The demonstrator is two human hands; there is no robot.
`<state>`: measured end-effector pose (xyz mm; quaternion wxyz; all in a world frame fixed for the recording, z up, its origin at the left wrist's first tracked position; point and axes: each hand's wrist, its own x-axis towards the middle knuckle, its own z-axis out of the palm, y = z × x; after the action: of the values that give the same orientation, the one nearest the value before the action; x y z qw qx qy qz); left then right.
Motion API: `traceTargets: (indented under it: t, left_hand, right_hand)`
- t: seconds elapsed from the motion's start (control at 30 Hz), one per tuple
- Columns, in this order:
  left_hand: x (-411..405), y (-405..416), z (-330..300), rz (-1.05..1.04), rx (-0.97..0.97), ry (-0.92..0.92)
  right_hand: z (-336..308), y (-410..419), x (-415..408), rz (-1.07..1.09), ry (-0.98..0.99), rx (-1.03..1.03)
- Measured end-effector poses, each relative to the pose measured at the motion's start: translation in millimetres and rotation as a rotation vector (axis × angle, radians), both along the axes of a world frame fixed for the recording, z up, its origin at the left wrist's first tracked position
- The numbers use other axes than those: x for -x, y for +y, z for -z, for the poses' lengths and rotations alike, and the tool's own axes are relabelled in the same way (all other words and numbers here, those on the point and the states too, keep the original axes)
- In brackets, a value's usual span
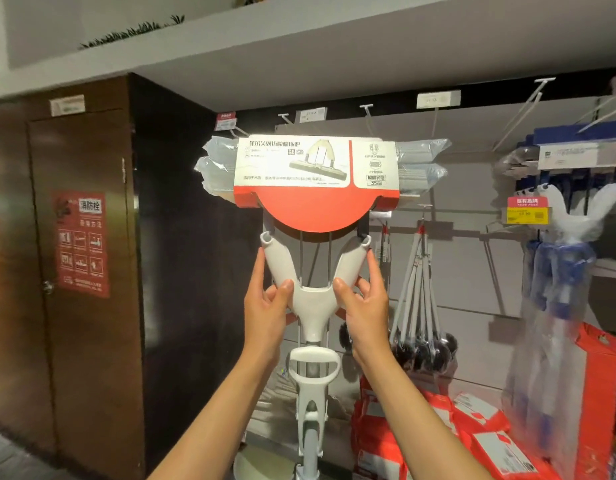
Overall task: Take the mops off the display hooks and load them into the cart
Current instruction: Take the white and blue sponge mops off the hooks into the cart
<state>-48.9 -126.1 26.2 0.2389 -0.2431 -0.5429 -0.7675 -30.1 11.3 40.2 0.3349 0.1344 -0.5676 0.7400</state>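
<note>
Your left hand [265,308] and right hand [363,306] each grip one arm of the white Y-shaped yoke [311,299] of the sponge mop [315,168], which hangs head-up against the display wall, its red-and-white card sleeve [310,209] above your fingers

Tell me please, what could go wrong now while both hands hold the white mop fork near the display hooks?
1. The left hand and right hand grip only the white fork; the wide mop head sits high above, so it may tip sideways.
2. The plastic-wrapped sponge ends reach toward the neighbouring empty hooks and could snag when lifted.
3. The long handle below may swing into the red packages.
</note>
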Motion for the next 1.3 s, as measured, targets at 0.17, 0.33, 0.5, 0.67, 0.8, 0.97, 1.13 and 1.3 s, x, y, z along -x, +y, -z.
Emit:
traceTargets:
  t: [0.17, 0.33, 0.5, 0.67, 0.8, 0.97, 1.13, 1.3]
  left_hand:
    - [32, -22, -16, -0.034, -0.01, 0.019]
    - [75, -53, -36, -0.007, -0.01, 0.051]
    - [131, -90, -63, 0.03, 0.019, 0.104]
    - [188, -126, -96, 0.042, 0.081, 0.136]
    - [226, -152, -111, 0.08, 0.125, 0.175]
    - [261, -159, -120, 0.098, 0.089, 0.208]
    - [296, -148, -136, 0.135, 0.03, 0.223]
    - [328, -133, -157, 0.157, -0.021, 0.24]
  right_hand:
    - [-16, -18, 24, -0.029, -0.013, -0.054]
    - [-37, -48, 61, -0.006, 0.016, -0.047]
    - [-65, -87, 107, 0.01, 0.058, 0.01]
    - [-93, -127, 155, 0.043, 0.105, 0.075]
    - [-109, -152, 189, 0.06, 0.141, 0.101]
    - [-124, -163, 223, 0.095, 0.137, 0.111]
    - [-145, -155, 255, 0.11, 0.154, 0.101]
    - [-164, -137, 289, 0.115, 0.176, 0.049]
